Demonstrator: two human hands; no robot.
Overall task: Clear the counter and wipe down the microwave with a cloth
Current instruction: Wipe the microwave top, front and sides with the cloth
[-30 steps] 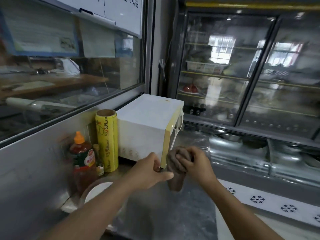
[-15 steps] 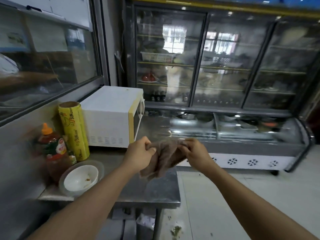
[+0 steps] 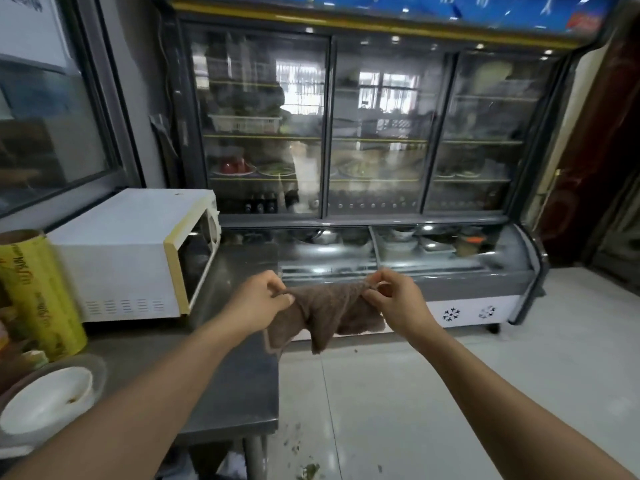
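Observation:
A brown cloth (image 3: 327,311) hangs spread between my two hands, past the right edge of the steel counter (image 3: 228,386). My left hand (image 3: 258,297) pinches its left corner and my right hand (image 3: 394,299) pinches its right corner. The white microwave (image 3: 128,254) with a yellowed front frame stands on the counter to the left of my hands, its door side facing right. On the counter's near left sit a white bowl (image 3: 48,400) on a glass plate and a yellow roll of cling film (image 3: 38,296).
A large glass-door display fridge (image 3: 363,133) with a curved chiller case (image 3: 433,258) fills the background. A window (image 3: 52,109) runs along the left wall. The tiled floor (image 3: 450,375) to the right has scraps near the counter leg.
The cloth was bunched by the microwave's front corner; my hands have drawn apart and stretched it open. The view has swung right and back from the microwave.

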